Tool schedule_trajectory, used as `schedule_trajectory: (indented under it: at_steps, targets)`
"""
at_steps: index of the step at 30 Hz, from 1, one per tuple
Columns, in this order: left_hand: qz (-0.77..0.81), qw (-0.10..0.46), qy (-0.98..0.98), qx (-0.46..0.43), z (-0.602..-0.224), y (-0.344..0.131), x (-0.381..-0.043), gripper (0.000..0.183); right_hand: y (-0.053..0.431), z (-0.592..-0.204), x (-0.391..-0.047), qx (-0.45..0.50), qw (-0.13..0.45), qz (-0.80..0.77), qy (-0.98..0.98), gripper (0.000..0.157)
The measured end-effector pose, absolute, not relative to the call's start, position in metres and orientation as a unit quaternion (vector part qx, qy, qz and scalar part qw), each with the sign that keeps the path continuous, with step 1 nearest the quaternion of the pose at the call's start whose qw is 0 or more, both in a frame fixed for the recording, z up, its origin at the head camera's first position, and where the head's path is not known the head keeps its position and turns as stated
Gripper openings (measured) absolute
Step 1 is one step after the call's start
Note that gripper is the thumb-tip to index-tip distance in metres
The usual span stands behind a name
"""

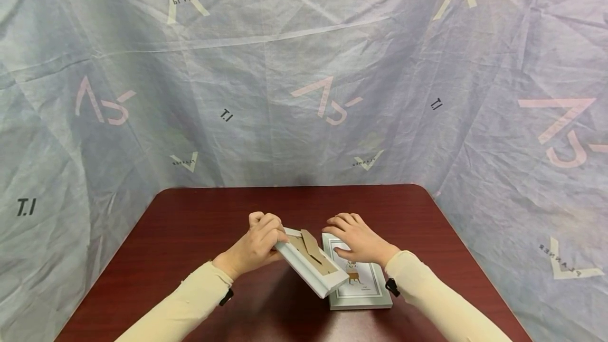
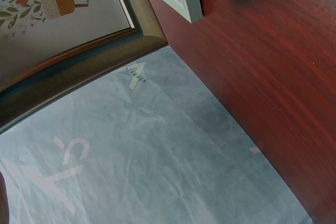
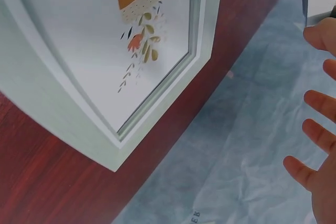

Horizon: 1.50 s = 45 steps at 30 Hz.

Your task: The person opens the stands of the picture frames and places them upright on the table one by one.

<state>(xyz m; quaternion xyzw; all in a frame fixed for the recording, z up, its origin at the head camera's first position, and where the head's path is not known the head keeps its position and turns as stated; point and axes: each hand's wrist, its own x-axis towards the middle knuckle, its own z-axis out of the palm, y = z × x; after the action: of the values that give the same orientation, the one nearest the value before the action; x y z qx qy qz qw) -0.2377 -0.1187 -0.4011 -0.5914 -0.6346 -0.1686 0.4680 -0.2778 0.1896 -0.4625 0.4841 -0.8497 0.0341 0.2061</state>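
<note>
My left hand [image 1: 256, 241] grips a picture frame [image 1: 311, 273] by its far left corner and holds it tilted above the table. Its brown backing and folding stand face up in the head view. The front of this frame, with a printed flower drawing, shows in the left wrist view [image 2: 31, 11]. A second pale picture frame [image 1: 361, 302] lies face up on the table, to the right of the first. Over its upper part hovers my right hand [image 1: 358, 239], fingers spread. In the right wrist view, those fingers [image 3: 320, 103] hold nothing.
Both frames are over a dark red wood-grain table [image 1: 209, 215]. Grey printed fabric [image 1: 266, 136] hangs behind the table and on both sides. A small black band [image 1: 392, 287] is at the right wrist.
</note>
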Motion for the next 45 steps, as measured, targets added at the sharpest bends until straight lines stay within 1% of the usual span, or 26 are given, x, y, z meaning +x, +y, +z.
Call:
schedule_trajectory:
  at_steps: [7, 12, 21, 26, 29, 31, 39, 45]
  targets:
    - [-0.169, 0.463, -0.634, -0.596, -0.4, -0.117, -0.236, 0.028, 0.182, -0.459, -0.277, 0.496, 0.211, 0.033, -0.842, 0.052]
    - [-0.165, 0.46, -0.636, -0.598, -0.399, -0.116, -0.235, 0.032, 0.176, -0.458, -0.275, 0.501, 0.212, 0.024, -0.839, 0.052]
    - [-0.158, 0.455, -0.639, -0.6, -0.399, -0.114, -0.233, 0.028, 0.17, -0.455, -0.274, 0.507, 0.22, 0.023, -0.833, 0.057]
    - [-0.157, 0.454, -0.639, -0.601, -0.398, -0.113, -0.233, 0.034, 0.167, -0.453, -0.274, 0.513, 0.227, 0.03, -0.827, 0.059]
    - [-0.155, 0.455, -0.639, -0.6, -0.398, -0.113, -0.233, 0.031, 0.165, -0.453, -0.274, 0.517, 0.232, 0.036, -0.823, 0.06]
    - [-0.154, 0.456, -0.638, -0.601, -0.397, -0.112, -0.232, 0.029, 0.163, -0.452, -0.274, 0.52, 0.235, 0.039, -0.82, 0.059]
    - [-0.154, 0.451, -0.638, -0.605, -0.397, -0.112, -0.231, 0.029, 0.158, -0.449, -0.272, 0.526, 0.232, 0.036, -0.818, 0.058]
    - [-0.15, 0.448, -0.641, -0.605, -0.397, -0.113, -0.23, 0.034, 0.155, -0.447, -0.27, 0.53, 0.231, 0.036, -0.815, 0.058]
